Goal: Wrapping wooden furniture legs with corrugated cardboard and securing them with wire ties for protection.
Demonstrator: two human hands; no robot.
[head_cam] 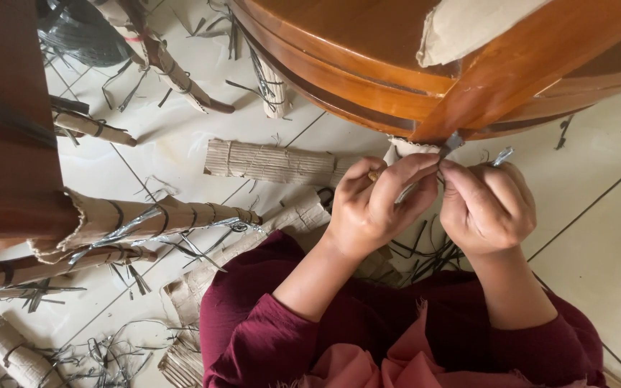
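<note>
1. Left hand [375,208] grip: fingers pinched on a grey strap [415,188].
2. Right hand [486,208] grip: clamped on the same strap, just under the wooden leg [519,72].
3. Cardboard wrapping [274,162] and cut strap pieces [102,356] litter the tiled floor [598,237].

Thin grey plastic strap [425,172], flat and glossy, pinched taut near cardboard-wrapped wooden furniture leg [411,147], loose end [501,156] sticking up, orange-brown varnished leg angled above pale tiled floor

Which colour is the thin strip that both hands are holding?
Silver-grey, shiny strip, seen in the head view.
</note>
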